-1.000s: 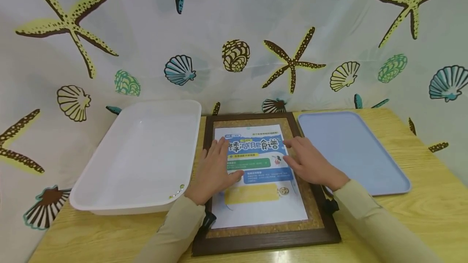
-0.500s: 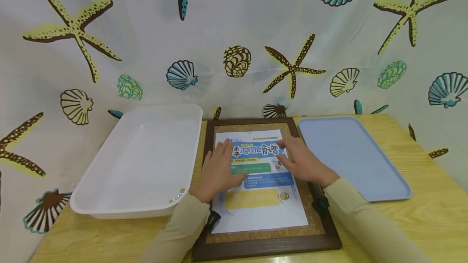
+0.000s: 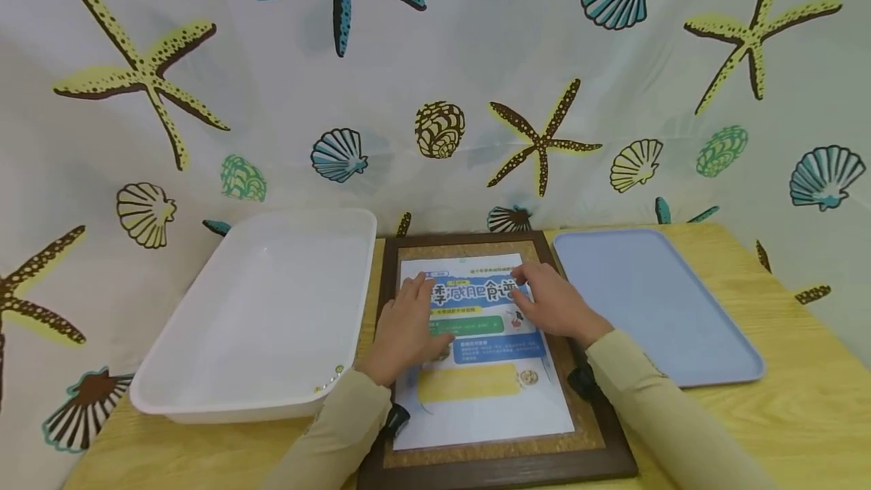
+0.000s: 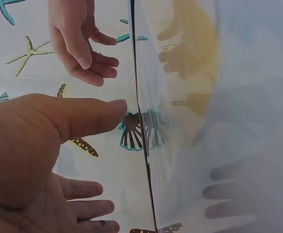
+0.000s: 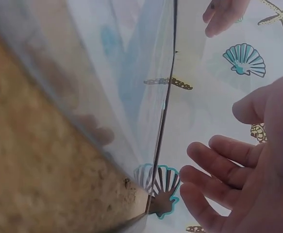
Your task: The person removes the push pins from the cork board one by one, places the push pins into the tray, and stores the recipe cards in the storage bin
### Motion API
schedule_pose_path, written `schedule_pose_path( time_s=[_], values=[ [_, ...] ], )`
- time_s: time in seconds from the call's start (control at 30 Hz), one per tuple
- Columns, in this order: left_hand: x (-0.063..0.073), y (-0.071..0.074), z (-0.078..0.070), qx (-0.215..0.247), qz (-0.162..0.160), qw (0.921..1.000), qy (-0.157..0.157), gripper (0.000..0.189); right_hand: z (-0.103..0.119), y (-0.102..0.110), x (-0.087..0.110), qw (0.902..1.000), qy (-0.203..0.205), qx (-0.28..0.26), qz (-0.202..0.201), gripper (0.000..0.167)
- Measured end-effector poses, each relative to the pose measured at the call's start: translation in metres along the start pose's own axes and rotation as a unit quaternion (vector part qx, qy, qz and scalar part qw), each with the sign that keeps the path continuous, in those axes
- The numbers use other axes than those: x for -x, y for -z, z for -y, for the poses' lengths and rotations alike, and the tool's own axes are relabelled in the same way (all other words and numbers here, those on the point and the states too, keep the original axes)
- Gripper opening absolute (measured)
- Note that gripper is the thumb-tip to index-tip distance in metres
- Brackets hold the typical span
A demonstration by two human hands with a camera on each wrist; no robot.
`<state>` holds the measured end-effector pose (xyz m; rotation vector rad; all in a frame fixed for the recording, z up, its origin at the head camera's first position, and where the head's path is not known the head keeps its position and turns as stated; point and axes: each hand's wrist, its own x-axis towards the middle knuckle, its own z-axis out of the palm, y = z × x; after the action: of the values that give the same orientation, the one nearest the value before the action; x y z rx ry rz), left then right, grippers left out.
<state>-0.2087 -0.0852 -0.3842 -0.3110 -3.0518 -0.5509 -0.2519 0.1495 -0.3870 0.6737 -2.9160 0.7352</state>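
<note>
A printed sheet with blue, green and yellow blocks lies on a cork board with a dark wooden frame. My left hand is over the sheet's left side, fingers straight and thumb spread toward the middle. Over the right side is my right hand, fingers loosely bent and pointing inward. Both wrist views show the hands close over the sheet, with gaps between the fingers and nothing held. The left thumb extends straight, and the right fingers curve slightly. The glossy surface mirrors the hands.
A deep white basin stands left of the board. To the right lies a flat pale-blue tray. Behind the wooden table hangs a white cloth printed with starfish and shells.
The right hand has shifted left, inward over the sheet. My left hand has shifted slightly right. The head view has tilted up a little, so everything appears lower.
</note>
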Motion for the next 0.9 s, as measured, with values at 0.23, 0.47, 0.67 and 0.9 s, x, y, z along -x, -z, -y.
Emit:
schedule_pose_path(
  time_s=[0.23, 0.47, 0.67, 0.9],
  values=[
    [-0.003, -0.004, 0.002, 0.005, -0.002, 1.0000, 0.000, 0.084, -0.002, -0.006, -0.003, 0.9982, 0.009, -0.058, 0.005, 0.035],
    [-0.008, -0.005, -0.001, 0.010, 0.007, 0.9999, 0.009, 0.083, -0.002, -0.010, -0.012, 0.9971, 0.023, -0.072, 0.015, 0.035],
    [-0.015, -0.002, -0.008, -0.024, -0.038, 0.9982, 0.041, 0.074, 0.001, -0.010, -0.023, 0.9958, 0.010, -0.084, 0.033, 0.034],
    [-0.022, -0.003, -0.010, -0.012, -0.026, 0.9979, 0.058, 0.074, 0.001, -0.014, -0.029, 0.9950, -0.008, -0.086, 0.050, 0.034]
  ],
)
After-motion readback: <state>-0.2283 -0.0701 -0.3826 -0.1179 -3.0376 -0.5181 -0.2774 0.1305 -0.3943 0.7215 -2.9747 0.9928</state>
